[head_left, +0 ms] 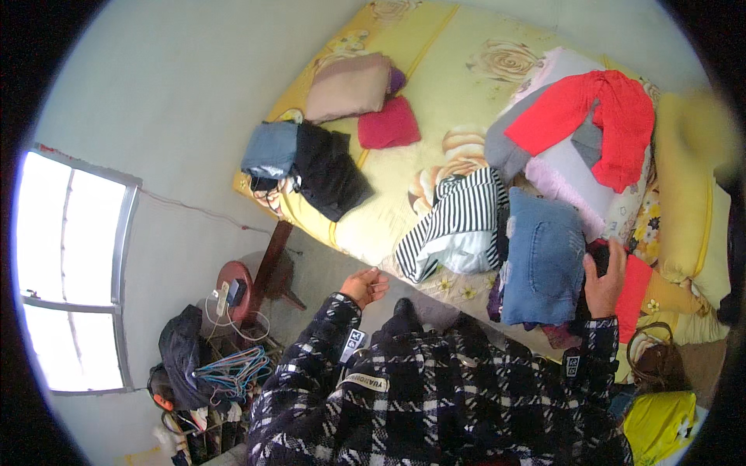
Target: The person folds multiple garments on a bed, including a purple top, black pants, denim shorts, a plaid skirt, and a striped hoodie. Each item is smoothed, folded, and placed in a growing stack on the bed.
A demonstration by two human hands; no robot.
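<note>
My right hand [606,281] is at the right edge of a folded pair of blue jeans [544,260], thumb and fingers apart. Whether it touches the denim I cannot tell. The jeans lie on the bed's near edge, on top of darker clothes that mostly stay hidden. My left hand [365,288] hovers just off the bed's near edge, its fingers loosely bent and apart, with nothing visible in them. Between and beyond the hands lies a crumpled black-and-white striped garment [466,217] with a pale inside showing.
Folded clothes lie farther back on the yellow floral bed [435,101]: a beige one [350,85], a magenta one [388,124], black trousers [330,175]. A red garment [622,124] is at right. A round stool [235,289] and blue hangers [237,374] stand left; a brown handbag [657,365] lower right.
</note>
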